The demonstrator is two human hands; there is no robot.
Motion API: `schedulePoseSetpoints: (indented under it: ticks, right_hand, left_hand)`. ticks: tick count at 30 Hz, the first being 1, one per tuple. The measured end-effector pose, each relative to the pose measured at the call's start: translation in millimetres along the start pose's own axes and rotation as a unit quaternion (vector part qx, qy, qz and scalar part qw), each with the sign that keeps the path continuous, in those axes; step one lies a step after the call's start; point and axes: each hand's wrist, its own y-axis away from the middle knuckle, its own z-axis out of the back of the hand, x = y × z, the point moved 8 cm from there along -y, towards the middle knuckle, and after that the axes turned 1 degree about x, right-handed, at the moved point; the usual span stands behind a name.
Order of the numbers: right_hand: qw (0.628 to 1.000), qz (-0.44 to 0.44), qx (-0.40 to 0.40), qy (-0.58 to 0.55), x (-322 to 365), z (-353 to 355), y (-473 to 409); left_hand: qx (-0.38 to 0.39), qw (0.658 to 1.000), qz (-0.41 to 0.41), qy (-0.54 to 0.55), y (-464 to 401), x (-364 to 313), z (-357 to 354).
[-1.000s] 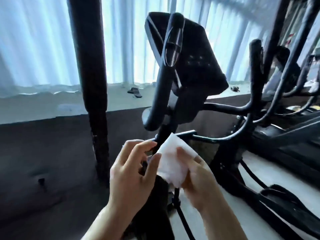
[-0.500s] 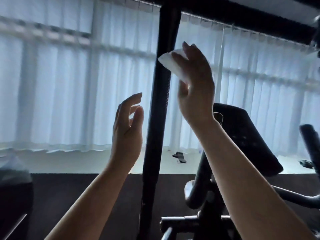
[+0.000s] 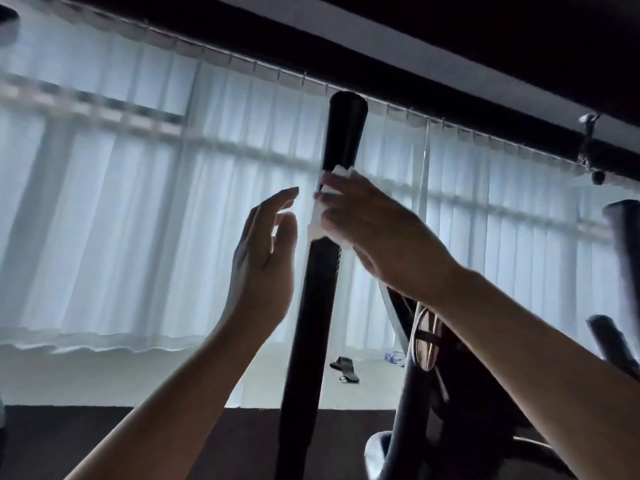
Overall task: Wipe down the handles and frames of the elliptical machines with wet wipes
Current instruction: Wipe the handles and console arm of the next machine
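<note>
The handle [image 3: 341, 140] is a tall black bar, nearly upright and leaning slightly right toward its rounded top end. The wipe [image 3: 320, 216] is white and crumpled, wrapped around the handle a little below that top, with its edges showing at the bar's left side and above the fingers.

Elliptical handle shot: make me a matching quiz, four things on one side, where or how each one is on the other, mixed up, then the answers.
Things
1. wet wipe
2. left hand
3. right hand
4. strap

States
A. lying on the window ledge
B. open, beside the handle, holding nothing
C. wrapped around the handle near its top
D. pressing the wipe onto the handle

Pairs: 1-C, 2-B, 3-D, 4-A
</note>
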Motion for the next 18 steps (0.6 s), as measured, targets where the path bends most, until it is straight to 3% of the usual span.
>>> schedulePoseSetpoints:
  ticks: [3,5,9,13,18]
  right_hand:
    - [0.983,-0.109,-0.129,0.074,-86,30,-54]
    - [0.969,-0.176,-0.152,0.085,-123,31,-81]
    - [0.975,-0.208,-0.018,-0.074,-130,-4,-84]
    - [0.970,-0.188,-0.046,-0.150,-107,-1,-64]
    - [0.978,-0.128,0.032,-0.161,-66,-12,-36]
  left_hand:
    - [0.008,0.993,0.034,0.112,-21,-2,-18]
    - [0.026,0.980,0.074,0.183,-22,1,-33]
    - [0.046,0.982,0.065,0.170,-18,2,-38]
    - [0.045,0.982,0.070,0.171,-27,8,-30]
    - [0.042,0.965,0.098,0.238,-24,6,-28]
